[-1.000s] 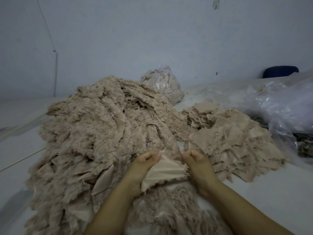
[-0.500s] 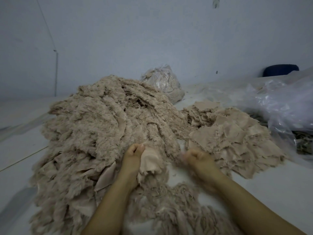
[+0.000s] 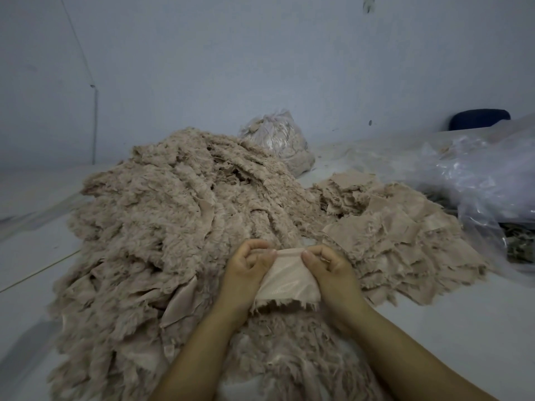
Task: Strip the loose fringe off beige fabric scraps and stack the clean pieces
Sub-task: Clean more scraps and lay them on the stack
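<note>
Beige woven fabric scrap [image 3: 285,277] hangs between both hands just above the near end of the fringe heap, its top edge pulled taut and its lower edge ragged with short loose threads. Left hand [image 3: 249,270] pinches the top left corner, fingers curled over the cloth and thumb behind it; right hand [image 3: 327,270] pinches the top right corner the same way — the two hands sit close together, knuckles up, with only the scrap's width between them.

Behind and to the left spreads the large fluffy heap of beige fringed scraps [image 3: 173,227], reaching from the far wall side down past the forearms to the lower edge of the view. To the right of the hands lies the flatter stack of clean beige pieces [image 3: 399,235], its sheets overlapping loosely and its edges frayed, touching the big heap along its left side.

Both piles rest on the pale grey bench [image 3: 434,328]. At the far end of the heap stands a clear plastic bag stuffed with beige threads [image 3: 278,140], and at the right edge sprawls a crumpled sheet of clear plastic [image 3: 477,175] — beyond it, a dark blue rounded object [image 3: 479,119] against the pale wall [image 3: 260,68].
</note>
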`<state>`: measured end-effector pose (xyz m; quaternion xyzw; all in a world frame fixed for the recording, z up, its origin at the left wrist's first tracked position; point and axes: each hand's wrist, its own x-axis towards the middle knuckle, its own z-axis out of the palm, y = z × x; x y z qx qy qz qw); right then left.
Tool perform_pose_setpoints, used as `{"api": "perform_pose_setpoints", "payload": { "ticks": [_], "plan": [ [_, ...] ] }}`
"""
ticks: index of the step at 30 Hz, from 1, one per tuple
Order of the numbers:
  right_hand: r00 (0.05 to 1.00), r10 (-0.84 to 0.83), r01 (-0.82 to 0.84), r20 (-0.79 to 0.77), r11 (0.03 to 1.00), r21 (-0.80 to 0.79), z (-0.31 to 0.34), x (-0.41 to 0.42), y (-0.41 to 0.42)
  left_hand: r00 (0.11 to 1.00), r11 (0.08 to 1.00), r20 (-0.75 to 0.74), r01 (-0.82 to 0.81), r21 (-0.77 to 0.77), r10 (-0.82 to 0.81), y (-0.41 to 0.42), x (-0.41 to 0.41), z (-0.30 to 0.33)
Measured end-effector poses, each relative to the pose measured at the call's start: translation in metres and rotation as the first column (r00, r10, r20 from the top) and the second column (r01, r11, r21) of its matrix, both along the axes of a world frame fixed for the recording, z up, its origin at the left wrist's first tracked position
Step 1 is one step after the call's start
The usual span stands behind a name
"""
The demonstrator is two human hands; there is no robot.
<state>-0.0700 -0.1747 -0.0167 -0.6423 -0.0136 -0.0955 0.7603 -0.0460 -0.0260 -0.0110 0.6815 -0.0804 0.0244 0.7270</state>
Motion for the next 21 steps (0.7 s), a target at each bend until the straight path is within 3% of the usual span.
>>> {"api": "perform_pose_setpoints", "payload": {
  "ticks": [7, 11, 14, 16, 18, 19, 21],
  "plan": [
    [0.995, -0.101, 0.100, -0.002, 0.981, 0.166, -0.001, 0.000, -0.005, 0.976, 0.981, 0.105, -0.192, -0.024, 0.193, 0.001, 0.008, -0.004],
    [0.982, -0.179, 0.179, 0.050, 0.984, 0.019, 0.006, 0.007, -0.014, 0.967, 0.974, 0.117, -0.223, -0.033, 0.225, 0.003, 0.011, -0.007],
    [0.937, -0.321, 0.342, 0.135, 0.924, -0.173, 0.028, 0.023, -0.043, 0.961, 0.965, 0.100, -0.253, -0.070, 0.259, 0.007, 0.014, -0.009],
    [0.876, -0.433, 0.480, 0.213, 0.737, -0.476, 0.046, 0.037, -0.073, 0.958, 0.960, 0.080, -0.269, -0.074, 0.274, 0.009, 0.016, -0.010],
    [0.819, -0.503, 0.511, 0.275, 0.424, -0.748, 0.055, 0.046, -0.096, 0.959, 0.961, 0.072, -0.269, -0.063, 0.273, 0.010, 0.017, -0.012],
    [0.809, -0.500, 0.508, 0.310, 0.328, -0.797, 0.055, 0.048, -0.099, 0.961, 0.963, 0.070, -0.265, -0.055, 0.268, 0.009, 0.017, -0.013],
    [0.851, -0.367, 0.478, 0.376, 0.243, -0.844, 0.047, 0.047, -0.091, 0.961, 0.963, 0.070, -0.266, -0.031, 0.268, 0.007, 0.018, -0.014]
  ]
}}
